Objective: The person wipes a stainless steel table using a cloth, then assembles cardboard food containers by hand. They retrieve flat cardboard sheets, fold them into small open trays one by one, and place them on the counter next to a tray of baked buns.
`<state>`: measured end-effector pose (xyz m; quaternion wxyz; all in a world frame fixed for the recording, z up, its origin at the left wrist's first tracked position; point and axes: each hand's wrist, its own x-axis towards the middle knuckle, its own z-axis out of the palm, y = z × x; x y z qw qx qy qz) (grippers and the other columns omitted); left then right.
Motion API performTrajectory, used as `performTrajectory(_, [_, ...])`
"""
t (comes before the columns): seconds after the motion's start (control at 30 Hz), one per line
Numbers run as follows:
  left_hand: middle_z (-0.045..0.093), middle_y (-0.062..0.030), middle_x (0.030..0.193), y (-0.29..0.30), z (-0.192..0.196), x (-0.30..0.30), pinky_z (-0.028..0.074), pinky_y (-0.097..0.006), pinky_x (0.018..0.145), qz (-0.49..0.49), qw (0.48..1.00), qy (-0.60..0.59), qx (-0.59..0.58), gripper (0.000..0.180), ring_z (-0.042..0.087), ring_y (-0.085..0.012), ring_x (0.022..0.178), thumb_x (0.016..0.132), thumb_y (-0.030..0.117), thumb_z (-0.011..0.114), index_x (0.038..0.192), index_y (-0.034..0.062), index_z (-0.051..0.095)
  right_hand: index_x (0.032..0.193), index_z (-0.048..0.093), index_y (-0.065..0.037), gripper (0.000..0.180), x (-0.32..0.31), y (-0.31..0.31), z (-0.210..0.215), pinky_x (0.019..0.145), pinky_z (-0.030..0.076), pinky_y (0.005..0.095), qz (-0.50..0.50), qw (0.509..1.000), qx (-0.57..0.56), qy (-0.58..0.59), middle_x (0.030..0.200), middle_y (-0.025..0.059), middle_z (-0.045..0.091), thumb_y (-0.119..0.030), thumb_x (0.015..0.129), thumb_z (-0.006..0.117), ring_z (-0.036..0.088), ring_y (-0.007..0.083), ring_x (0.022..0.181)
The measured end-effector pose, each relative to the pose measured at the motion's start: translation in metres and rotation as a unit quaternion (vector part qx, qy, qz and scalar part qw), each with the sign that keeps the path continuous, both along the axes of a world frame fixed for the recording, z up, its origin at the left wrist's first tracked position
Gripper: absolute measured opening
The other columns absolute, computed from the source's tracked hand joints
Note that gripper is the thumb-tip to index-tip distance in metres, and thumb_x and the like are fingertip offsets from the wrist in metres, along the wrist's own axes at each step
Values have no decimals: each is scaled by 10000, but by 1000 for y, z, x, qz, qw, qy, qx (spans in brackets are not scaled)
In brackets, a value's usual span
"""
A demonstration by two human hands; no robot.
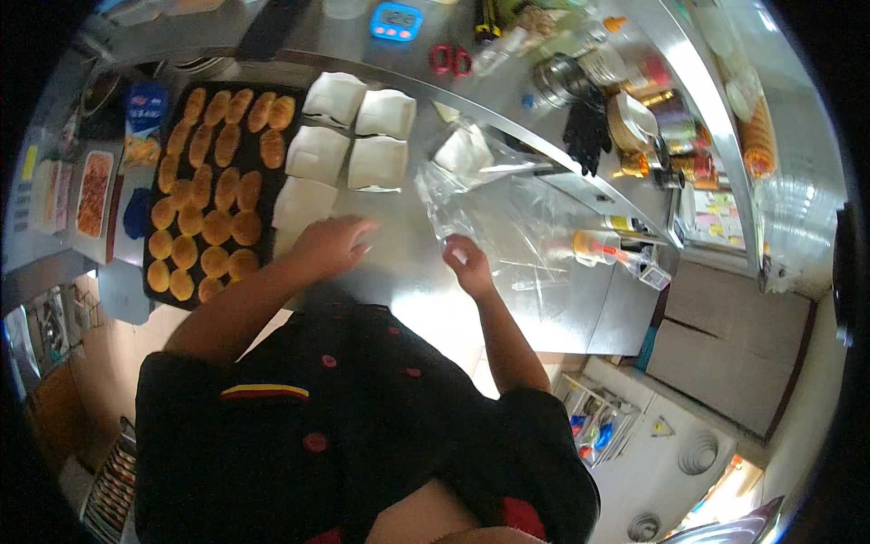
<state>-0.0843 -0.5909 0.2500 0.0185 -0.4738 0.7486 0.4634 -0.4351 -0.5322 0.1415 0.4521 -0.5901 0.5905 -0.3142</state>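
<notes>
My left hand (335, 246) is over the near edge of the lowest white paper tray (302, 205), its fingers stretched to the right and apart, with nothing visible in them. Several more square white paper trays (378, 164) lie in two columns beyond it. To the right, my right hand (466, 264) is curled, thumb and fingers pinched at the near edge of a clear plastic bag (438, 201). A white paper tray (464, 150) shows inside the bag. Left of the trays is a black baking tray (264, 218) bearing rows of golden-brown baked buns (217, 226).
A steel shelf above the worktop holds a blue digital timer (395, 22), red-handled scissors (450, 60), jars and a black glove (587, 134). More clear plastic (544, 263) covers the right worktop. At the left are a container of reddish-brown filling (94, 195) and a blue packet (145, 109).
</notes>
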Motion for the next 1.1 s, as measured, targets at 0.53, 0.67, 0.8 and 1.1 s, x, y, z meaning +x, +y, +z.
performTrajectory(0.53, [721,-90,960,92,42,99,537,-314,837,343,780,495,170,220,676,-162,872,1027,158,585,1062,-21,709,1149,591,15,244,163,23,156,1056,473,588,88,861,204,-457,1269,231,653,-124,949,564,631,404,1201])
performTrajectory(0.67, [719,-60,863,110,49,116,539,-282,759,415,797,436,60,140,666,-127,793,958,119,677,933,-8,731,1043,601,-7,95,170,27,135,1047,496,493,116,893,169,-400,1183,173,692,-77,980,591,669,313,1121])
performTrajectory(0.8, [719,-40,805,126,47,136,530,-257,707,468,788,399,36,163,657,-94,755,890,149,782,869,-2,724,1066,640,-20,115,195,34,139,915,497,299,124,975,92,-159,1036,63,722,-94,986,676,663,159,1016])
performTrajectory(1.1, [727,-39,829,143,56,141,523,-257,700,374,808,455,26,228,647,-75,764,843,199,842,870,16,710,1083,710,-26,163,290,65,181,912,518,311,154,977,-129,-70,1059,83,733,-81,932,740,675,166,995])
